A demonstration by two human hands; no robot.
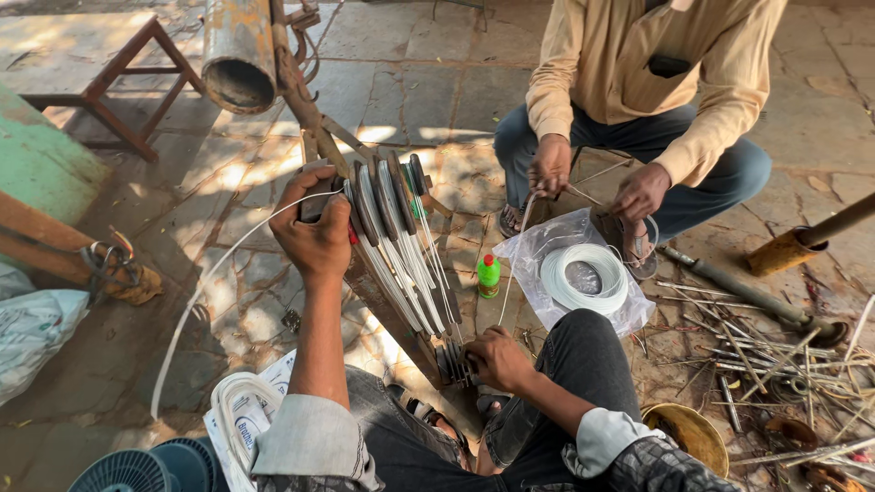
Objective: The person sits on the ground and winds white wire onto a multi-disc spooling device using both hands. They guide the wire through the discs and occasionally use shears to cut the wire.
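A slanted wooden frame (401, 310) with several flat formers (383, 196) wound with white wire leans in front of me. My left hand (314, 228) grips the top of the frame and holds a strand of white wire (196, 301) that loops down to the left. My right hand (497, 360) is closed on the frame's lower end, by my knee. A coil of white wire (583, 278) lies on a clear plastic bag (547, 246) just beyond.
A person in a tan shirt squats opposite, both hands (592, 178) on thin rods. A small green bottle (489, 276) stands between us. Metal rods and scraps (775, 355) litter the right; a rusty pipe (239, 55), wooden stool (128, 82) and brass bowl (688, 437) surround.
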